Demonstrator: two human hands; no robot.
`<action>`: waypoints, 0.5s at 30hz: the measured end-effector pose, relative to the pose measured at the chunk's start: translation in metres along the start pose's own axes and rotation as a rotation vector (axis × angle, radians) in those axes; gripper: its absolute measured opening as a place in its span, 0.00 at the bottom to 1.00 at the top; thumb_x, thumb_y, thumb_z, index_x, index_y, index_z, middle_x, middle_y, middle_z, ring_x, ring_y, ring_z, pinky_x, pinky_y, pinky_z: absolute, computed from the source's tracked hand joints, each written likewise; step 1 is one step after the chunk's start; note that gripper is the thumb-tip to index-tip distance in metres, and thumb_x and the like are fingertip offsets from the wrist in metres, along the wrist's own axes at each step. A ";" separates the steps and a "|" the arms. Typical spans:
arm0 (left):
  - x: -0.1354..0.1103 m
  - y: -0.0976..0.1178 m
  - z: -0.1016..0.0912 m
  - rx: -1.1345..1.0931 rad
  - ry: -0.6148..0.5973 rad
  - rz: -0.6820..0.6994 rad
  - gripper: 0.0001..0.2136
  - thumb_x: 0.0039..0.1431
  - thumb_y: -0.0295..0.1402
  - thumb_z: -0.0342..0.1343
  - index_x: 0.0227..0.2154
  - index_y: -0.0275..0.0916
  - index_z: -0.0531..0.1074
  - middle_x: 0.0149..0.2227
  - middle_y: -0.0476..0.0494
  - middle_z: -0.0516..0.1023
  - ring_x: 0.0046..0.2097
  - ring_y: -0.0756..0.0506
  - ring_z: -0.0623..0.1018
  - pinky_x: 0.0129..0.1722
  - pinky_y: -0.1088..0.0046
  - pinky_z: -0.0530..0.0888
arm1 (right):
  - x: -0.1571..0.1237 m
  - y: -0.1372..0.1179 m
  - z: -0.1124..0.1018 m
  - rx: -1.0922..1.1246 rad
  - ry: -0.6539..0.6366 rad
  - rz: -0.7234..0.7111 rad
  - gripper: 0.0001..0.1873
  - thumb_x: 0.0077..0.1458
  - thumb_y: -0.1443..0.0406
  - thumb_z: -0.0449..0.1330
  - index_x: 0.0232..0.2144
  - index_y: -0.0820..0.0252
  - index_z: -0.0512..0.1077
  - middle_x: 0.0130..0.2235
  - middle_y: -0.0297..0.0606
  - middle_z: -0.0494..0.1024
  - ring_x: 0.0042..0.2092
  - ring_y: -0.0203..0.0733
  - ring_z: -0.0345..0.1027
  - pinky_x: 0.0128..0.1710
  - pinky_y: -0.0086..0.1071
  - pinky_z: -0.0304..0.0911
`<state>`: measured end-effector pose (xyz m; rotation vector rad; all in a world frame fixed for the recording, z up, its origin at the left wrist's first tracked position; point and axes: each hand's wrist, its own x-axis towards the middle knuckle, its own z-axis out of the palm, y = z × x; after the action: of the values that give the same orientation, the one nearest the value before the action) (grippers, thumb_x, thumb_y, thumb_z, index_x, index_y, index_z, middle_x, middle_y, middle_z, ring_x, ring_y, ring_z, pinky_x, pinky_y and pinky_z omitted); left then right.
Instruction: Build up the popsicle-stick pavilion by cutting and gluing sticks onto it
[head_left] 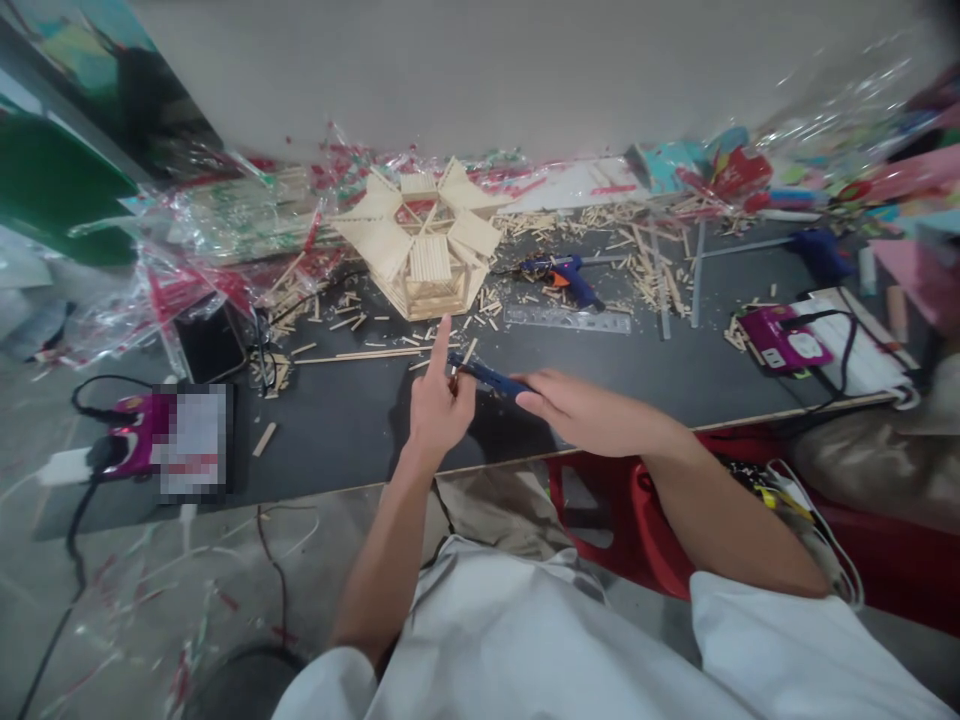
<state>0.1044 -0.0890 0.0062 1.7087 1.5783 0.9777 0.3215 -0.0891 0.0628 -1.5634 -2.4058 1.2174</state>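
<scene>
Stick-build chaos all over this flat dark grey counter (322, 440).
Crinkly clear-and-red plastic wrap (169, 270) is heaped along the back left edge with a glossy black phone (210, 343) beside it. A purple box with cables (139, 435) sits at the front left corner, and a second purple box (787, 340) sits near the right end. A clear flat plastic ruler (570, 319), a blue-and-orange glue gun (577, 283) and splintery pale wooden stick offcuts (555, 222) crowd the pale wooden star-shaped model (431, 262), mid-counter toward the back edge: slatted petals, layered stick base. Near the front edge, the bare right hand (577, 405) has its fingers wrapped round a slim dark blue hand tool (495, 378); the bare left hand (442, 405) has its index stretched toward the model, other fingers curled by the tool's tip, can't tell if they're pinching anything.
</scene>
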 end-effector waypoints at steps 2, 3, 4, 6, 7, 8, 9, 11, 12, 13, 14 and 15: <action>0.000 0.000 0.000 -0.007 0.005 -0.005 0.36 0.64 0.30 0.49 0.75 0.32 0.56 0.18 0.61 0.62 0.20 0.49 0.60 0.27 0.71 0.62 | 0.000 -0.003 0.001 0.000 0.005 -0.001 0.24 0.76 0.55 0.45 0.56 0.59 0.75 0.56 0.55 0.80 0.61 0.57 0.73 0.61 0.48 0.68; 0.000 0.000 -0.001 -0.012 0.007 -0.008 0.36 0.64 0.30 0.49 0.76 0.32 0.55 0.18 0.61 0.62 0.20 0.49 0.60 0.27 0.71 0.62 | 0.000 -0.003 0.001 0.006 0.011 0.000 0.24 0.76 0.55 0.45 0.57 0.59 0.75 0.56 0.55 0.80 0.61 0.57 0.73 0.61 0.48 0.68; -0.001 0.000 -0.001 -0.019 0.007 -0.011 0.36 0.64 0.30 0.49 0.76 0.32 0.55 0.18 0.61 0.62 0.20 0.49 0.60 0.27 0.71 0.62 | 0.000 -0.003 0.002 0.012 0.013 0.004 0.25 0.76 0.54 0.45 0.58 0.59 0.75 0.56 0.55 0.79 0.61 0.58 0.73 0.62 0.49 0.68; -0.001 0.001 -0.002 -0.021 0.008 -0.011 0.37 0.64 0.30 0.49 0.76 0.32 0.55 0.18 0.61 0.63 0.20 0.49 0.61 0.27 0.71 0.63 | -0.001 -0.003 0.002 0.023 0.007 0.008 0.26 0.76 0.54 0.44 0.59 0.60 0.74 0.57 0.56 0.79 0.62 0.58 0.72 0.63 0.49 0.67; -0.001 0.001 -0.002 -0.016 0.010 -0.007 0.37 0.64 0.30 0.49 0.76 0.32 0.55 0.18 0.61 0.63 0.20 0.49 0.61 0.28 0.71 0.63 | -0.001 -0.003 0.002 0.026 0.003 0.008 0.27 0.76 0.53 0.44 0.60 0.61 0.74 0.58 0.56 0.78 0.62 0.58 0.72 0.63 0.50 0.67; -0.002 0.001 -0.002 -0.010 0.013 -0.003 0.36 0.64 0.30 0.50 0.76 0.32 0.55 0.18 0.60 0.64 0.20 0.49 0.61 0.28 0.71 0.63 | -0.001 -0.003 0.002 0.028 0.000 0.006 0.28 0.76 0.53 0.43 0.61 0.62 0.73 0.58 0.57 0.78 0.63 0.58 0.72 0.64 0.50 0.66; -0.002 0.001 -0.003 -0.004 0.017 0.001 0.36 0.64 0.30 0.50 0.76 0.32 0.56 0.18 0.60 0.64 0.20 0.49 0.61 0.28 0.71 0.64 | -0.001 -0.003 0.002 0.028 -0.001 0.002 0.29 0.76 0.53 0.43 0.62 0.63 0.73 0.58 0.58 0.78 0.64 0.58 0.71 0.65 0.50 0.66; -0.002 0.002 -0.004 -0.002 0.019 0.003 0.36 0.64 0.30 0.50 0.76 0.33 0.56 0.18 0.60 0.65 0.20 0.49 0.61 0.28 0.71 0.64 | 0.000 -0.003 0.002 0.023 0.000 -0.016 0.30 0.76 0.52 0.43 0.63 0.64 0.72 0.58 0.57 0.78 0.64 0.58 0.71 0.65 0.49 0.65; -0.002 0.002 -0.004 -0.009 0.014 -0.001 0.37 0.63 0.29 0.50 0.76 0.33 0.55 0.18 0.60 0.65 0.20 0.49 0.61 0.28 0.71 0.64 | 0.000 -0.003 0.001 0.020 0.000 -0.024 0.30 0.76 0.52 0.43 0.63 0.64 0.72 0.57 0.57 0.78 0.64 0.58 0.71 0.65 0.50 0.65; -0.002 0.002 -0.005 -0.022 0.006 -0.007 0.37 0.63 0.29 0.51 0.76 0.33 0.55 0.18 0.60 0.65 0.20 0.50 0.61 0.28 0.72 0.64 | 0.001 -0.002 0.001 0.016 -0.001 -0.032 0.30 0.75 0.52 0.43 0.63 0.64 0.72 0.57 0.57 0.78 0.63 0.58 0.71 0.65 0.50 0.66; -0.002 0.003 -0.005 -0.038 -0.003 -0.013 0.37 0.63 0.28 0.51 0.76 0.32 0.54 0.18 0.60 0.65 0.19 0.50 0.62 0.27 0.72 0.64 | 0.001 -0.002 0.001 0.012 -0.005 -0.037 0.30 0.75 0.52 0.42 0.63 0.64 0.72 0.57 0.57 0.78 0.63 0.58 0.71 0.64 0.50 0.66; -0.002 0.003 -0.006 -0.057 -0.011 -0.019 0.38 0.63 0.28 0.52 0.76 0.31 0.54 0.18 0.60 0.65 0.19 0.50 0.62 0.27 0.72 0.65 | 0.001 -0.002 0.002 0.010 -0.007 -0.038 0.31 0.75 0.51 0.42 0.63 0.64 0.72 0.57 0.57 0.78 0.62 0.58 0.71 0.64 0.51 0.66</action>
<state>0.1010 -0.0911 0.0117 1.6550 1.5422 0.9930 0.3189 -0.0893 0.0622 -1.5054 -2.4183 1.2287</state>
